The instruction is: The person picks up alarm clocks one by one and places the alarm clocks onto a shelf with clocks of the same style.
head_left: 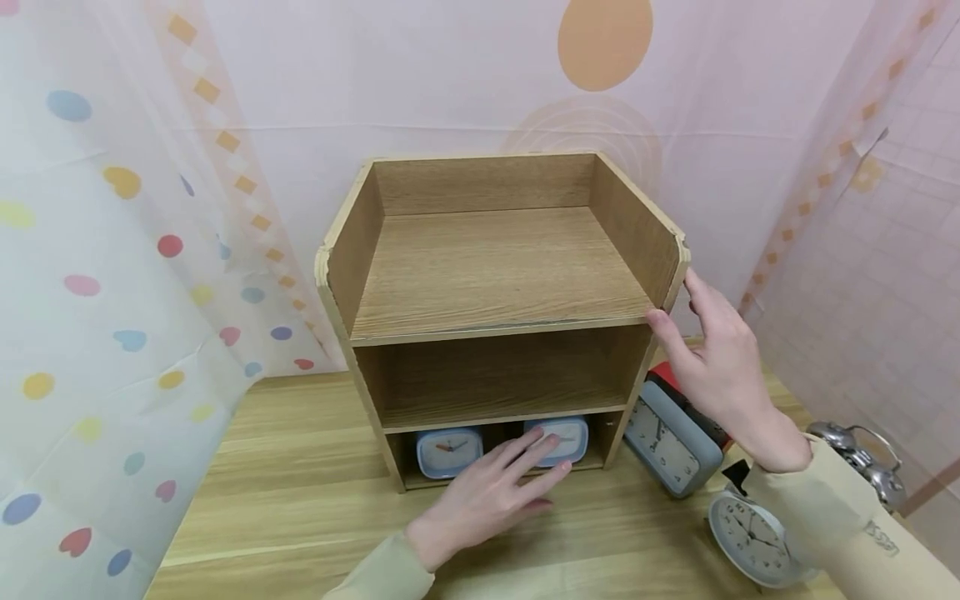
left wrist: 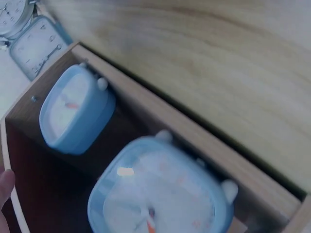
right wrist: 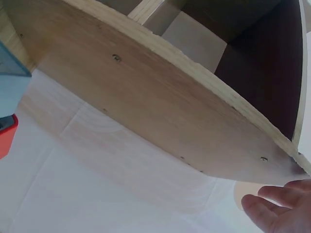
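A small wooden shelf (head_left: 480, 275) stands on the table, two light blue alarm clocks in its lowest compartment. The left clock (head_left: 450, 450) shows whole in the head view; fingers partly cover the right clock (head_left: 568, 440). My left hand (head_left: 491, 504) hovers with spread fingers in front of the lowest compartment; whether it touches the right clock I cannot tell. At the shelf's right side panel is my right hand (head_left: 716, 358), its thumb by the front edge and its fingers loosely extended along the outside. Those fingers (right wrist: 282, 204) lie close beside the panel's upper end.
Right of the shelf stand a square grey-blue clock (head_left: 671, 442) and a red item (head_left: 666, 375) behind it. Nearer lie a round white alarm clock (head_left: 753, 533) and a silver twin-bell one (head_left: 862, 458). Patterned curtain (head_left: 450, 75) hangs behind.
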Available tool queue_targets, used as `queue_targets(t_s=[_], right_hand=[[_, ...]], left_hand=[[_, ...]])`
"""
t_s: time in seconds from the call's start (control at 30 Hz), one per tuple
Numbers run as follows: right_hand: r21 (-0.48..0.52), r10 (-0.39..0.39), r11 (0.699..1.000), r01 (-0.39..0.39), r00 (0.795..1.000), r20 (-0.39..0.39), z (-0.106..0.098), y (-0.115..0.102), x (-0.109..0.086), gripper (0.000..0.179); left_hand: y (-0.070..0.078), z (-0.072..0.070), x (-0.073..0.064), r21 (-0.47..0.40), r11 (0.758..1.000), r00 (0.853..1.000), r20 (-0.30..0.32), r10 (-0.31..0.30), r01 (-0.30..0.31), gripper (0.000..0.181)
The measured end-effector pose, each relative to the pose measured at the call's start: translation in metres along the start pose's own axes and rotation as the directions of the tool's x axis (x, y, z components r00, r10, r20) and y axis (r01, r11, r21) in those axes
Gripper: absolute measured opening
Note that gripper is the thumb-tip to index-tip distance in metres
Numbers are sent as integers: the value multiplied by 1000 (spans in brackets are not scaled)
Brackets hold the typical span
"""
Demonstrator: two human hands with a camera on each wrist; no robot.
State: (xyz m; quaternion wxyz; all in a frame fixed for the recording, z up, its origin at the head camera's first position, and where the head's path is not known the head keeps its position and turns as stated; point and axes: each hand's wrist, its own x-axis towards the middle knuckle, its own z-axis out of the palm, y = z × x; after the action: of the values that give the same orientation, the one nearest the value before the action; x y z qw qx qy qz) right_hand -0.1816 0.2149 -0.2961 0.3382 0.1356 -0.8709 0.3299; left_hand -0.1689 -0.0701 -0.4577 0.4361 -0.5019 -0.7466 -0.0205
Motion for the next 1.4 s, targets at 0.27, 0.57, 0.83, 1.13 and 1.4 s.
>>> queue_targets(t_s=[0.27,0.57,0.83,1.13,1.4], right_hand=[[-32,-9,999,12,997,77,-9,10,-5,71],[-83,-3,996,17,985,174,-17,24,-19,73],[-156,-2,987,37,976,219,-24,37,-30,74],[-208,17,977,41,963,268,-28,47,-34,78],[-257,67,966,26,934,350,-30,54,-36,79]], left_hand=[[-14,-25,-2,-15,1000,996,-90,22,-23,67],[-32,-46,-6,23,998,969,-236,68,-65,53],[-58,-70,-4,6,1000,899,-437,19,-18,37],[-74,-90,3,35,998,820,-573,-16,43,40],[-88,-100,3,-33,992,777,-618,-118,125,41]])
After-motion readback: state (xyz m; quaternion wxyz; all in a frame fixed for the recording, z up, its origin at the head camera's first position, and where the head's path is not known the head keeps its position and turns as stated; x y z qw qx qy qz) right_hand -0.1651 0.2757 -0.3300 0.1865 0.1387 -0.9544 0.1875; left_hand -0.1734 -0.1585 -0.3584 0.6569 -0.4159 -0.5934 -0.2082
